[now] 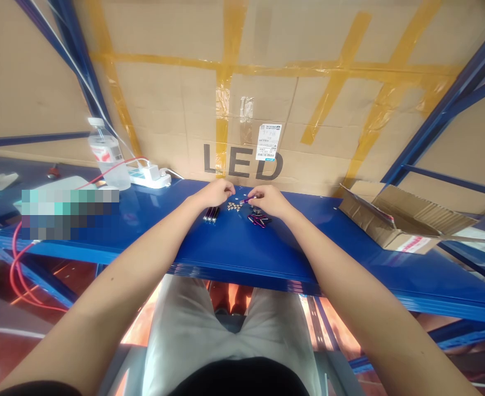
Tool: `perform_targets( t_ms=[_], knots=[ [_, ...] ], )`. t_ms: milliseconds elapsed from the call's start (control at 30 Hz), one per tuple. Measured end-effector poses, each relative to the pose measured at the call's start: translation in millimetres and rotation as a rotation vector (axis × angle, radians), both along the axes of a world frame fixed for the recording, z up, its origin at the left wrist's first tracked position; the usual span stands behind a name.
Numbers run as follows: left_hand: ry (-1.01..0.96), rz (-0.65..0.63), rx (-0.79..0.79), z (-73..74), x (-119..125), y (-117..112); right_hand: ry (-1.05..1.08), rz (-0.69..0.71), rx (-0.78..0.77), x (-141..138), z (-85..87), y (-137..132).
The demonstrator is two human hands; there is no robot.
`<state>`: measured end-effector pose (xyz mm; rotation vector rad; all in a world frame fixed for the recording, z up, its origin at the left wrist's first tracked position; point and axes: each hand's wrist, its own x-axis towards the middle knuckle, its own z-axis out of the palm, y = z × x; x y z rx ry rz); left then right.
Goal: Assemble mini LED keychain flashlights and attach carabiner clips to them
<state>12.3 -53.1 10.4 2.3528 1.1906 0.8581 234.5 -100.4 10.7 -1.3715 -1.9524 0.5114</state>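
My right hand [269,199] is closed in a pinch on a small purple metal tube [248,200] with a silvery end, held just above the blue tabletop [225,247]. To its left, my left hand [218,193] has its fingers curled together; whatever they hold, if anything, is too small to make out. Between the hands lies a cluster of small gold-and-silver round pieces [234,207]. A row of dark tubes with silver tips [211,214] is lined up below my left hand. Under my right hand is a loose pile of purple metal pieces [259,220].
An open cardboard box [407,220] stands at the right. On the left are a plastic bottle [109,157], a white power strip [151,176] and a red cable [17,264]. A large cardboard sheet [176,110] marked LED backs the table, between blue posts.
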Motion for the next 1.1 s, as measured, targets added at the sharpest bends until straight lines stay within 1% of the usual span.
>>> perform_targets(
  t_ms=[100,233,267,333,433,500,533,600,667,733,800,867,933,1100],
  knots=[
    [-0.100,-0.038,-0.040,5.5,2,-5,0.158,-0.048,0.003,-1,5.6,-4],
    [-0.360,-0.195,-0.181,13.8,10,-13,0.422,-0.052,-0.050,-10,10.5,-11],
    [-0.422,-0.214,-0.203,15.2,12,-15,0.466,-0.053,-0.068,-13,10.6,-13],
    [-0.537,-0.182,-0.233,17.8,16,-17,0.515,-0.034,-0.101,-19,9.7,-17],
    [-0.667,-0.084,-0.333,24.7,15,-17,0.466,0.077,-0.131,-26,8.0,-21],
    [-0.690,-0.074,-0.416,31.9,5,-15,0.388,0.143,-0.116,-28,8.0,-22],
    [-0.694,-0.055,-0.441,35.6,-2,-14,0.356,0.152,-0.098,-27,8.3,-22],
    [-0.662,0.000,-0.449,41.0,-23,-12,0.318,0.122,-0.064,-24,9.3,-21],
    [-0.555,0.036,-0.529,41.7,-46,-10,0.300,0.066,-0.051,-18,9.8,-18],
    [-0.391,0.067,-0.617,38.3,-67,-7,0.279,0.024,-0.049,-12,9.6,-14],
    [-0.245,0.143,-0.666,33.1,-80,-5,0.265,-0.002,-0.045,-7,9.0,-11],
    [-0.145,0.208,-0.681,29.1,-84,-3,0.262,-0.022,-0.050,-3,8.8,-8],
    [-0.095,0.241,-0.680,27.3,-82,-3,0.265,-0.041,-0.064,-1,9.4,-7],
    [0.007,0.243,-0.631,26.6,-68,-6,0.258,-0.078,-0.095,3,12.3,-8]
  ],
)
